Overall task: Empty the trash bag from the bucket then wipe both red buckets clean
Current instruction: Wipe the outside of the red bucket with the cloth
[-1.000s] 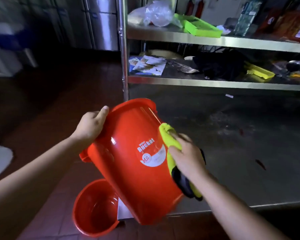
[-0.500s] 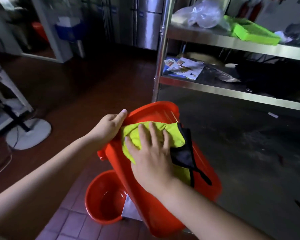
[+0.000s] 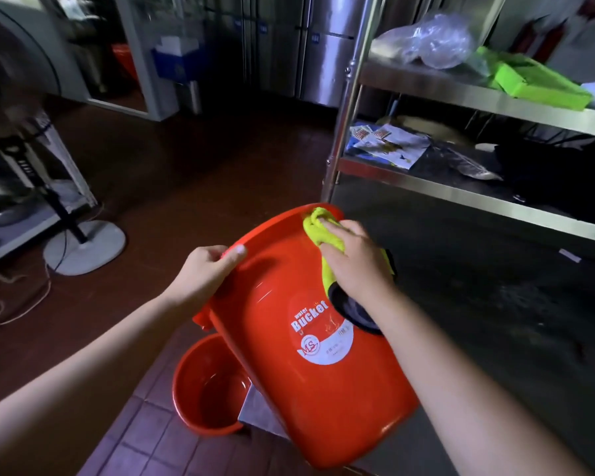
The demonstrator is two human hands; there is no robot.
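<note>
A large red bucket (image 3: 289,383) with a white "water Bucket" label is held tilted, mouth away from me, base toward me. My left hand (image 3: 203,274) grips its rim on the left, thumb on top. My right hand (image 3: 352,261) holds a yellow-green cloth (image 3: 318,225) with a black edge and presses it on the bucket's outer wall near the top rim. A second, smaller red bucket (image 3: 186,400) stands upright on the tiled floor below, partly hidden by the large one.
A steel rack (image 3: 461,101) stands at the right with a clear plastic bag (image 3: 430,39), a green tray (image 3: 536,82) and papers (image 3: 389,142) on its shelves. A fan's round base (image 3: 86,247) and loose cables lie on the floor at left.
My right hand has slid the cloth up the bucket wall to the rim and bunched it. The bucket's label now faces me. The camera view shifted left.
</note>
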